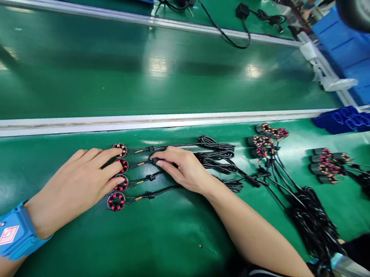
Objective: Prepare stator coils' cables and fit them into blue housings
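Observation:
Several small round coil rings (116,201) with red windings lie in a row on the green mat (156,247), each on a thin black cable (151,195) that runs right to coiled wire bundles (218,155). My left hand (77,185), with a blue wrist strap (14,233), lies flat with its fingers stretched onto the upper rings. My right hand (183,167) rests on the cables just right of the rings, fingertips pressed down on one cable near a small black bead.
More coil assemblies (267,141) with black cable bundles (313,222) lie to the right, and another group (328,165) further right. A green conveyor belt (98,68) runs behind a white rail (137,121). Blue bins (354,54) stand at the far right.

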Tool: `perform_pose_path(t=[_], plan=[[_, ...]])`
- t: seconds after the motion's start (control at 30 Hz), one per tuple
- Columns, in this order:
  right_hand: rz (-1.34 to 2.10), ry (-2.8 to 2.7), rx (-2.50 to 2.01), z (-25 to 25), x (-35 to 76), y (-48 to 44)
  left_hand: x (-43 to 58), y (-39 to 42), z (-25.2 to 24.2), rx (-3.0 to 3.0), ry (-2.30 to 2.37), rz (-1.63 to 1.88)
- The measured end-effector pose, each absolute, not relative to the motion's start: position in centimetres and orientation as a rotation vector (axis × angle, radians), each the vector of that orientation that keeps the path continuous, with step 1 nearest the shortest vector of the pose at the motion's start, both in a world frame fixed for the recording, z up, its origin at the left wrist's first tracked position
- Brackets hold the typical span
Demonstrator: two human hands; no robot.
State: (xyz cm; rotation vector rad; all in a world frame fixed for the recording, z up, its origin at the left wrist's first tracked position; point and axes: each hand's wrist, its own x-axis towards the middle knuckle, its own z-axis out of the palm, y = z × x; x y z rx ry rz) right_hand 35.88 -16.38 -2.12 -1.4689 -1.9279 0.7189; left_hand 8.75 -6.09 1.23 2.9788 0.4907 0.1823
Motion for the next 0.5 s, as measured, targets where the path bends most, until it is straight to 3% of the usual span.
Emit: perform_pose_path(t=[0.5], plan=[[0.713,-1.929,-1.473,-2.39,35.86,-16.12,8.7,-6.0,0.81,2.965,0.5,0.171]])
